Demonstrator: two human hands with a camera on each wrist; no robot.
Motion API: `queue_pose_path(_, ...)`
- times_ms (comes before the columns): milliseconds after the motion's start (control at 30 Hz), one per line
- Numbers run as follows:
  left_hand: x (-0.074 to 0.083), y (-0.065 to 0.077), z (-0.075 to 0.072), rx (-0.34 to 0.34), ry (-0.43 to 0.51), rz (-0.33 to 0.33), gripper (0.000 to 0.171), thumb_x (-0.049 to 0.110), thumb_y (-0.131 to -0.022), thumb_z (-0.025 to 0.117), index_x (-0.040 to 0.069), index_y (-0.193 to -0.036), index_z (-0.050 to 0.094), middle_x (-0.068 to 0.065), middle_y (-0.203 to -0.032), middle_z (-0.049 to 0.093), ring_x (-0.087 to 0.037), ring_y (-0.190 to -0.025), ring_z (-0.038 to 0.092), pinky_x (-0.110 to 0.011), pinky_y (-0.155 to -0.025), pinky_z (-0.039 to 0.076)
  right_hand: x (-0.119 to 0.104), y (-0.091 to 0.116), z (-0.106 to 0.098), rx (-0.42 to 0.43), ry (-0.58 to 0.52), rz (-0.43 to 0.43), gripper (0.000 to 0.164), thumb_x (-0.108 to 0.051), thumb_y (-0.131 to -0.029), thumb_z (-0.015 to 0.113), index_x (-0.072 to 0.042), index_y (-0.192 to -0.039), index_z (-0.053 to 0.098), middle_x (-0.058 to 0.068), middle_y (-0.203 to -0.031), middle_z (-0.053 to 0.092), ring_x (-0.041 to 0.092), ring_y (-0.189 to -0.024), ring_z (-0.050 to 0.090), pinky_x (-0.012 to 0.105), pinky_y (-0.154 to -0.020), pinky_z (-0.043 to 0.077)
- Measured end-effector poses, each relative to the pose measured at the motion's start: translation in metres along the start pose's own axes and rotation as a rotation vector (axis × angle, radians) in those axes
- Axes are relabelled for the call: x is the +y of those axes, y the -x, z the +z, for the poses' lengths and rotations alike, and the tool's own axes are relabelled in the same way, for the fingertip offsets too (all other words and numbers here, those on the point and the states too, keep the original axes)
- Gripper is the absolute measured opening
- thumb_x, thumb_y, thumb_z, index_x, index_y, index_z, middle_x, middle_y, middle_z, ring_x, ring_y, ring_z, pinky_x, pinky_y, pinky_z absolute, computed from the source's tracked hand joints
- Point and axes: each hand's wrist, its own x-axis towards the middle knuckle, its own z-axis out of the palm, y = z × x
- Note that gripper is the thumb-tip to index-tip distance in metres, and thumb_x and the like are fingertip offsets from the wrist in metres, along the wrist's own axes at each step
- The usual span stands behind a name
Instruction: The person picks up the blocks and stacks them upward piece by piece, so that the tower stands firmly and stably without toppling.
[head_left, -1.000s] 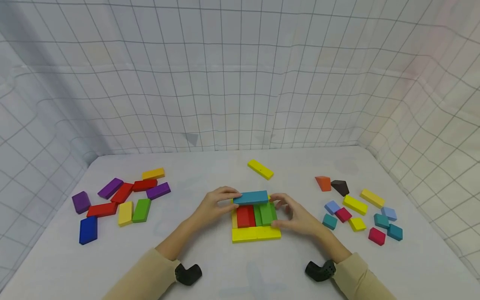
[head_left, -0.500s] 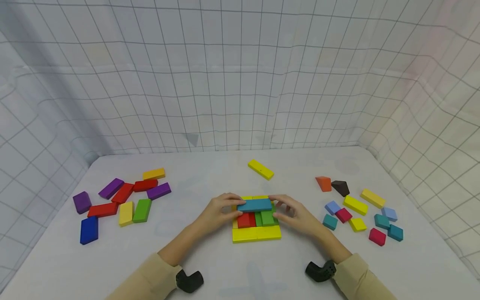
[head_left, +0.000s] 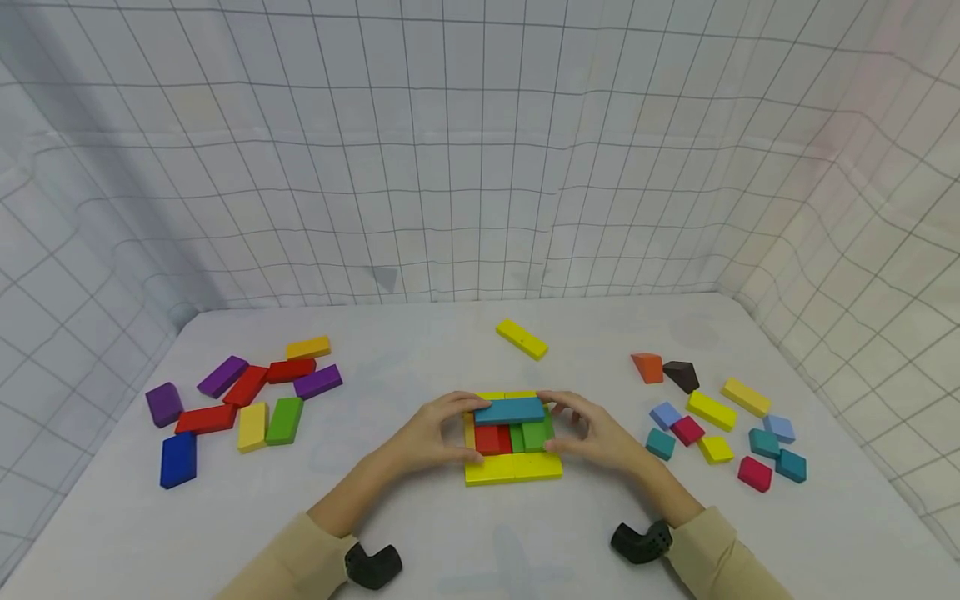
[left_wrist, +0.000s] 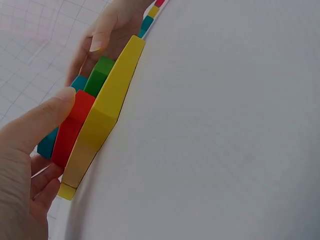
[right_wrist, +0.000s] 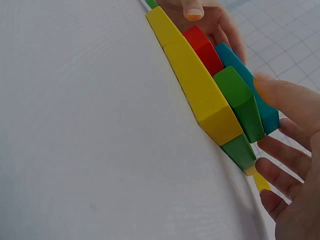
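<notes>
A low stack of wooden blocks lies mid-table, framed in front by yellow blocks [head_left: 514,468]. On it rest a red block [head_left: 492,440], a green block [head_left: 536,436] and, across the back, a long teal block [head_left: 510,411]. My left hand [head_left: 429,433] curves round the stack's left side, fingers by the teal block's end, thumb forward at the red block [left_wrist: 73,129]. On the opposite side my right hand [head_left: 600,432] curves likewise, index finger at the teal block's right end and thumb over the green block [right_wrist: 241,102]. Its lower fingers reach down beside the bottom layer.
Purple, red, yellow and green blocks and a blue block [head_left: 177,460] lie scattered at left. At right are small teal, crimson and yellow blocks, an orange wedge [head_left: 648,367] and a dark wedge [head_left: 681,376]. A yellow block [head_left: 522,339] lies behind the stack, before the netted backdrop.
The teal block has shifted toward me and right, now lying across the red and green blocks. My left thumb has moved from the teal block to the stack's front; the right thumb has lowered slightly.
</notes>
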Motion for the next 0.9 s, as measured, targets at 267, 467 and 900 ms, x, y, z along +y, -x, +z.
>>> queue_pose_path(267,-0.001,0.001,0.003,0.024,-0.007,0.035,0.06,0.028,-0.073,0.077,0.01,-0.125,0.055,-0.007,-0.123,0.053,-0.021,-0.113,0.049,-0.041,-0.096,0.042,0.015,0.002,0.002,-0.008,0.023,-0.007,0.066,-0.02,-0.077,0.074,-0.011,-0.134,0.043,0.002,-0.127,0.05,0.019,-0.104,0.047,0.028,-0.079,0.043)
queue_pose_path(467,0.002,0.001,0.003,0.029,-0.002,0.04,0.059,0.027,-0.073,0.077,0.009,-0.125,0.055,-0.007,-0.122,0.053,-0.022,-0.112,0.049,-0.041,-0.095,0.043,0.014,0.001,0.002,-0.007,0.03,-0.002,0.065,-0.02,-0.077,0.074,-0.012,-0.134,0.044,0.001,-0.126,0.051,0.018,-0.104,0.047,0.028,-0.08,0.043)
queue_pose_path(900,0.001,0.002,0.003,0.035,0.012,0.046,0.059,0.023,-0.072,0.078,0.008,-0.124,0.055,-0.007,-0.123,0.053,-0.02,-0.112,0.049,-0.04,-0.096,0.041,0.013,-0.002,-0.003,0.02,0.004,0.023,0.062,-0.015,-0.08,0.071,-0.009,-0.134,0.042,0.006,-0.127,0.051,0.021,-0.104,0.049,0.032,-0.08,0.043)
